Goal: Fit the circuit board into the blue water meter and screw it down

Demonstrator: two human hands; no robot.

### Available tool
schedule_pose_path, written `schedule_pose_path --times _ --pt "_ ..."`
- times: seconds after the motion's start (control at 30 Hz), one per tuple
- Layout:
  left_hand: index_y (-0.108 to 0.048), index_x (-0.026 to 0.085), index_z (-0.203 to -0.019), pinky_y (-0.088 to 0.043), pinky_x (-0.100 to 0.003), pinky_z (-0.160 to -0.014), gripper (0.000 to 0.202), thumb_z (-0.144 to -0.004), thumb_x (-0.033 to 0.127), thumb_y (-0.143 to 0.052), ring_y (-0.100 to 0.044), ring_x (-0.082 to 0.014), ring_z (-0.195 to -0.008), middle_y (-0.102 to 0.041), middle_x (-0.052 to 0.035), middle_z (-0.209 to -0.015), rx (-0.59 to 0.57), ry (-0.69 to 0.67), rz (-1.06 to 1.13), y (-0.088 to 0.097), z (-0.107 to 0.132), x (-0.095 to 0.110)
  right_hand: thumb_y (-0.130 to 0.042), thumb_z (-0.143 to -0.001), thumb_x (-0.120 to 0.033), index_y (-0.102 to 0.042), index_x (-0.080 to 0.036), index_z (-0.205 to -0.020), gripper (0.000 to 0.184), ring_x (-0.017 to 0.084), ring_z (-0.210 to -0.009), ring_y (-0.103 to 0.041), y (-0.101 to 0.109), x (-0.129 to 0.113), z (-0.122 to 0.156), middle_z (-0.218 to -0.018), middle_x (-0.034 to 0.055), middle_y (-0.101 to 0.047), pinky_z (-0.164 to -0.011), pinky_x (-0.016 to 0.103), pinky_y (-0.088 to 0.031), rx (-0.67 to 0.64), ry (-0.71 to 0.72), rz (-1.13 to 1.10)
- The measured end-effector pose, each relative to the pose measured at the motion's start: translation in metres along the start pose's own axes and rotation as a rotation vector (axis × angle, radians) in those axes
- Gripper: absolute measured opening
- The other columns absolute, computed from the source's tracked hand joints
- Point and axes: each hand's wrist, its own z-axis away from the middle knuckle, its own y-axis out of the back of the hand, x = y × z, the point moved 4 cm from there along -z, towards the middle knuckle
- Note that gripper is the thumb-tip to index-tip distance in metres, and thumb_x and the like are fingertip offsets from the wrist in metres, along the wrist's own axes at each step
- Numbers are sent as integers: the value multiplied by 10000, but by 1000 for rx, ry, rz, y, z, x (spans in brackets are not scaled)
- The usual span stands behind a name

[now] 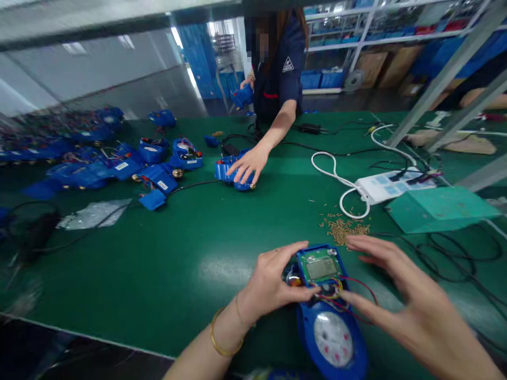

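Head view: left hand (pixel 273 282) pinches the blue meter's (pixel 330 316) circuit board (pixel 320 267) between thumb and fingertips, steadying it; right hand (pixel 400 295) hovers spread, forefinger seemingly touching the wires (pixel 348 295) below the board.

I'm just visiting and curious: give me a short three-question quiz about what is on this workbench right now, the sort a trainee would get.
1. True or false: the left hand and the right hand are both at the blue meter with the green circuit board.
2. What lies in a small heap on the green table just beyond that meter? A) screws B) coins C) batteries
3. Fill in: the co-worker's hand across the table rests on another blue ____.

Key: 1 true; 2 A, the screws; 3 meter.
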Motion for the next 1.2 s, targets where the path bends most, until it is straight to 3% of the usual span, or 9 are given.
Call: schedule_pose_path --times 0.13,0.27,0.4,0.53,0.67,0.87,0.93,1.07,1.2 --pt "-547 115 -1287 -567 -332 -1044 640 -760 351 -822 -702 -239 -1150 -711 -160 -1245 99 -59 -75 5 3 5 -645 -936 -307 -629 -231 -971 85 106 -641 -636 7 -10 32 -812 -10 -660 -606 179 -532 180 -75 -29" --pt "-535 67 -1292 -540 -339 -1084 613 -808 345 -788 -671 -251 -1206 -701 -199 -1245 130 -123 -186 5 4 12 -624 -928 -150 -649 -218 -1053 145 96 -704 -677 -11 -24 40 -865 -7 -698 -677 152 -551 22 58 -112" --pt "-535 23 -1280 -528 -333 -1100 561 -857 323 -747 -646 -260 -1242 -700 -228 -1234 148 -178 -278 7 5 21 -647 -931 -203 -694 -201 -970 61 83 -585 -621 -29 -18 39 -749 -18 -665 -596 158 -521 61 7 -72" --pt "-534 2 -1272 -535 -345 -1095 529 -865 272 -735 -631 -277 -1260 -705 -243 -1214 174 -219 -330 7 7 26 -639 -942 -292 -708 -182 -859 154 69 -464 -542 -41 -12 37 -610 -40 -590 -483 161 -465 116 -124 -81" --pt "-535 1 -1270 -540 -354 -1091 525 -872 284 -729 -629 -282 -1262 -704 -249 -1210 183 -223 -342 6 9 25 -619 -942 -277 -672 -196 -814 161 71 -416 -463 -45 -15 36 -537 -68 -471 -432 176 -406 108 -147 -37" --pt "-526 -11 -1283 -544 -364 -1091 530 -877 264 -728 -610 -283 -1286 -694 -260 -1226 178 -226 -352 5 10 25 -527 -988 -270 -667 -181 -898 188 115 -772 -671 -39 -30 34 -935 51 -661 -676 197 -508 217 -60 132" --pt "-527 -11 -1280 -550 -365 -1084 532 -879 276 -727 -612 -284 -1282 -692 -262 -1227 180 -224 -358 5 11 24 -504 -1000 -252 -655 -176 -891 202 91 -681 -665 -39 -33 33 -836 21 -671 -688 179 -516 226 -38 133" --pt "-528 -4 -1277 -557 -373 -1077 533 -875 281 -733 -613 -286 -1281 -700 -256 -1215 185 -227 -371 5 12 24 -483 -1025 -317 -646 -179 -865 267 58 -409 -546 -40 -33 31 -571 -63 -571 -531 152 -490 236 -74 141" --pt "-539 -7 -1264 -554 -374 -1080 517 -880 282 -729 -607 -288 -1288 -699 -258 -1215 183 -227 -366 4 14 23 -455 -1039 -343 -629 -168 -916 276 56 -448 -625 -44 -29 33 -609 -60 -651 -489 129 -485 214 -108 88"
